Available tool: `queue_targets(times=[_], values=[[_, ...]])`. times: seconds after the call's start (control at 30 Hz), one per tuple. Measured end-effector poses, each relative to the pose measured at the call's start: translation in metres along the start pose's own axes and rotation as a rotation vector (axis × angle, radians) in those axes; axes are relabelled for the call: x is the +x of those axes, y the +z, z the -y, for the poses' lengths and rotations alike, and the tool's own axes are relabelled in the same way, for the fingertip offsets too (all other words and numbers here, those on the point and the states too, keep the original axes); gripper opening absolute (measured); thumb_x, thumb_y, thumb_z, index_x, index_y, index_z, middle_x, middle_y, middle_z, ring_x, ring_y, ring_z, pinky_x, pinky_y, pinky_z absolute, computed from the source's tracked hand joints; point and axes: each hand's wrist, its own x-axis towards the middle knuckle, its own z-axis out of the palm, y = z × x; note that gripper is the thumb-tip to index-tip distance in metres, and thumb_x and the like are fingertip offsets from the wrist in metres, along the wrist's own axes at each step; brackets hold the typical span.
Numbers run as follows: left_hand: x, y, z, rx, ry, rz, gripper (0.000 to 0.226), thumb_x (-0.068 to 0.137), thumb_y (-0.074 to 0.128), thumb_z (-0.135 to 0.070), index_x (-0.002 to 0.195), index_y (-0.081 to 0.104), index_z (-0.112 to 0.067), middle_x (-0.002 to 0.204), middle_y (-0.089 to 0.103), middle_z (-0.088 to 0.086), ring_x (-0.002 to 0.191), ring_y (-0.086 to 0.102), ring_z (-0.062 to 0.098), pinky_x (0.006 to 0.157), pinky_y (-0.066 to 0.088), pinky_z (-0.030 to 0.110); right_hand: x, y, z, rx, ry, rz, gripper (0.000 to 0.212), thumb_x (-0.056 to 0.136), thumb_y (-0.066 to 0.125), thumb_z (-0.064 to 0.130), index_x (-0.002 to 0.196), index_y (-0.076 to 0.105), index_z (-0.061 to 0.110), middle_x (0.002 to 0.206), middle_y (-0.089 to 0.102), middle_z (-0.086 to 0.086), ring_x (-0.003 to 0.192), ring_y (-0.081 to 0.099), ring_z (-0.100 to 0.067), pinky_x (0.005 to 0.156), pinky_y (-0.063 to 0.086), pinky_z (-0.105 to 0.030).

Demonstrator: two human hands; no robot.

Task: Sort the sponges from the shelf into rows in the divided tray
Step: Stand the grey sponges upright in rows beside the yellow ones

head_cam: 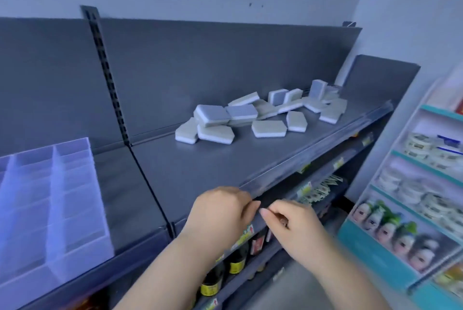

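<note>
**Head view.** The sponges are lying in a loose heap toward the right rear of the shelf. Most are lying flat or overlapping, and a few are standing on edge near the back panel. The tray, clear and divided, is sitting at the left end of the same shelf, well apart from the heap. No sponge is yet showing in its compartments, so sorting is judged to be at its start.

The left hand and right hand are hovering at the shelf's front lip. Their fingers are curling inward and their fingertips are nearly meeting. Nothing is visible in either hand, and both are far from the heap.

Each sponge is showing a grey face on a white layer. They are probably light, soft and compressible, with a rough face that resists slipping, and they are unlikely to be damaged by handling. A thumb-and-finger hold across the two long edges should serve. The flat, separate pieces at the heap's near side are looking the easiest to lift first.

Bottles are standing on the tier below, and a rack of goods is standing at right.
</note>
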Motion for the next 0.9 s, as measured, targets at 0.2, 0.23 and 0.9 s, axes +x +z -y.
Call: queue_targets(times=[0.2,0.23,0.9], values=[[0.067,0.066,-0.064,-0.071,-0.047,0.099,0.03,0.094,0.04,-0.039,0.072,0.05,-0.021,0.074,0.06,-0.001,0.073,0.058,0.023,0.058,0.039,0.031,-0.009,-0.049,-0.109,-0.056,0.156,0.045,0.044,0.089,0.057,0.028,0.053,0.034,0.017,0.048,0.032,0.001,0.052,0.035,-0.011,0.05,0.025,-0.022],[0.075,0.077,-0.07,-0.086,-0.044,0.104,0.031,0.09,0.041,-0.039,0.066,0.048,-0.02,0.064,0.057,-0.002,0.063,0.057,0.024,0.051,0.04,0.03,-0.007,-0.057,-0.122,-0.062,0.17,0.044,0.044,0.089,0.057,0.029,0.054,0.035,0.014,0.049,0.033,0.001,0.051,0.034,-0.012,0.05,0.025,-0.024],[0.371,0.188,-0.086,0.063,-0.008,0.085,0.051,0.084,0.031,-0.052,0.104,0.072,-0.028,0.093,0.072,-0.008,0.082,0.069,0.016,0.065,0.055,0.032,0.232,-0.184,-0.319,-0.223,0.14,0.004,0.04,0.091,0.049,0.042,0.13,0.048,0.036,0.133,0.044,0.023,0.125,0.037,0.004,0.1,0.027,-0.013]])
